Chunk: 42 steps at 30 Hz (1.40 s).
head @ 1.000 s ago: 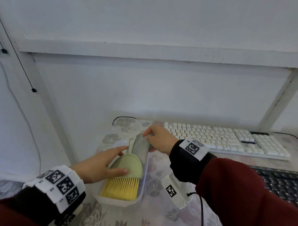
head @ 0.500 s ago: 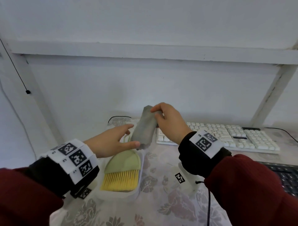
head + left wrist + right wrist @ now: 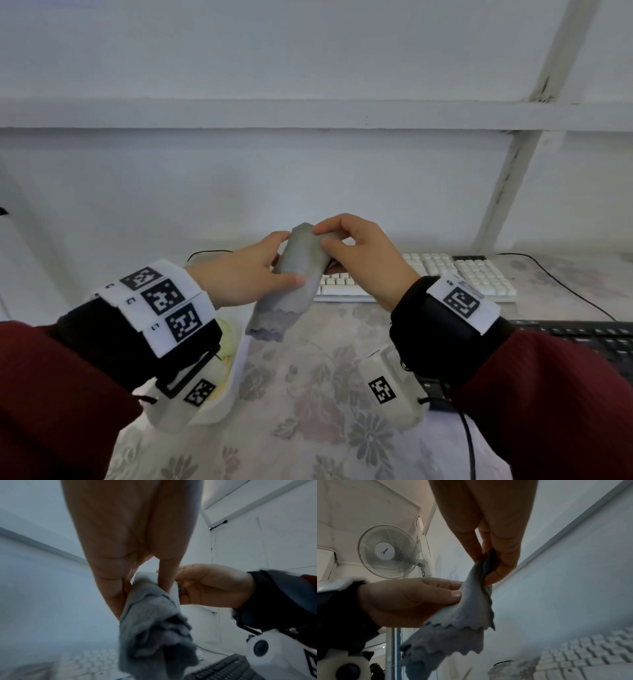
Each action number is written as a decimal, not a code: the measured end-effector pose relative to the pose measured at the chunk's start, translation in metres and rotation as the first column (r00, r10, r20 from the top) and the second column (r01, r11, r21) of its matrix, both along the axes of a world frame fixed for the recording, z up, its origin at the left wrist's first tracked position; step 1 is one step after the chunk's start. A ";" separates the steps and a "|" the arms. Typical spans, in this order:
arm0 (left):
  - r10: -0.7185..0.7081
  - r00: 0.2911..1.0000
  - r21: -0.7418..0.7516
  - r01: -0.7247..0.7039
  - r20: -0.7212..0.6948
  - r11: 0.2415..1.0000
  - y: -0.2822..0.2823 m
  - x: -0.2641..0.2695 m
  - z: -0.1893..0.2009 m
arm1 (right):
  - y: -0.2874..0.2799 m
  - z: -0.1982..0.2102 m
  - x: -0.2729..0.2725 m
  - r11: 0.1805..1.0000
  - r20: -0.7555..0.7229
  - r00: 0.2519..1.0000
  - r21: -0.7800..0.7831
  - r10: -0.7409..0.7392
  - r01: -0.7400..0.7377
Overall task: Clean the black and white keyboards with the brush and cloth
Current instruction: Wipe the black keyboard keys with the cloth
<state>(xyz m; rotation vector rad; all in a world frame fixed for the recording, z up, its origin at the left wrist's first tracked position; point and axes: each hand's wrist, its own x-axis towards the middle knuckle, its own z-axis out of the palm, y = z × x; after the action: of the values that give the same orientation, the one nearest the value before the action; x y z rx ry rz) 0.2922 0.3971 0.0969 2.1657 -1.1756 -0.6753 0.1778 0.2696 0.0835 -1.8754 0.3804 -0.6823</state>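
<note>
Cloth (image 3: 297,274) pinched between both hands above table (image 3: 308,394).

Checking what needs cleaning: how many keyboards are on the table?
2. The white keyboard lies at the back of the table, partly behind the hands and cloth. The black keyboard lies nearer, at the right edge, largely cut off by the frame.

Soft matt grey cloth (image 3: 298,274) with scalloped edge, white plastic keyboard (image 3: 472,274), floral-printed tablecloth (image 3: 318,394)
</note>
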 end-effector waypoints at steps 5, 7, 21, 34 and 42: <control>0.012 0.972 -0.084 -0.032 -0.236 0.996 -0.029 -0.044 0.001 | -0.027 -0.012 -0.031 0.995 -0.112 0.991 -0.076 -0.079 0.071; 0.009 0.970 -0.078 -0.029 -0.243 0.997 -0.042 -0.061 -0.001 | -0.036 -0.017 -0.043 0.978 -0.203 0.972 -0.193 -0.119 0.080; -0.139 0.956 0.092 0.168 -0.259 0.982 -0.116 -0.159 -0.021 | -0.099 -0.039 -0.133 0.936 -0.334 0.942 0.340 0.030 0.091; -0.250 0.957 0.574 0.122 0.149 0.810 -0.123 -0.158 -0.076 | -0.184 -0.041 -0.157 0.968 -0.700 0.703 -0.244 -0.129 -0.066; -0.270 0.952 0.512 0.161 0.144 0.844 -0.120 -0.154 -0.093 | -0.165 -0.053 -0.109 0.936 -0.705 0.708 -0.276 -0.044 -0.217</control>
<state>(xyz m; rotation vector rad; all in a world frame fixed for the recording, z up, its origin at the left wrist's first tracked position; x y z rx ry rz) 0.1385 0.2768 0.0039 2.6046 -1.5075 -0.9493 0.0683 0.1048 0.0305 -2.4431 0.6861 0.0961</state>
